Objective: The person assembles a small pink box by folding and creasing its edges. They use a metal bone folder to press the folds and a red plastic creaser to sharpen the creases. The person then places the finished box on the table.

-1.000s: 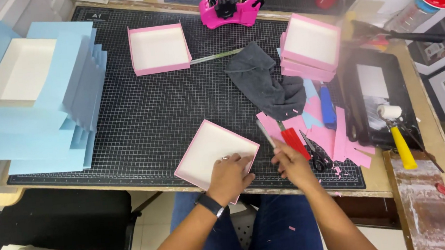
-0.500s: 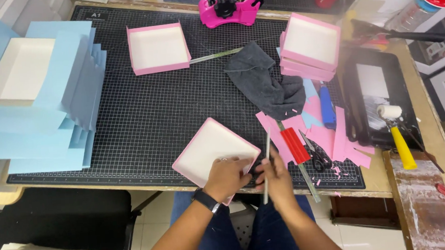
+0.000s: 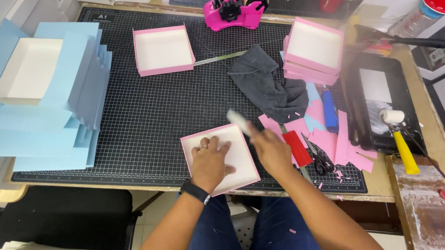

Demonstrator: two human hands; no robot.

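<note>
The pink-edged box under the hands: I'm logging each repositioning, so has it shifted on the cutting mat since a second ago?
Yes. The pink-edged box has turned from a diamond angle to sit nearly square with the cutting mat grid, left hand flat inside it.

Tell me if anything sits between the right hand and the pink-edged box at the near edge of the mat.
Nothing visible does. The right hand, holding a blurred whitish tool, hovers at the right edge of the pink-edged box. The left hand lies flat inside the box, left of that edge. The red tool and scissors lie off to the right.
</note>
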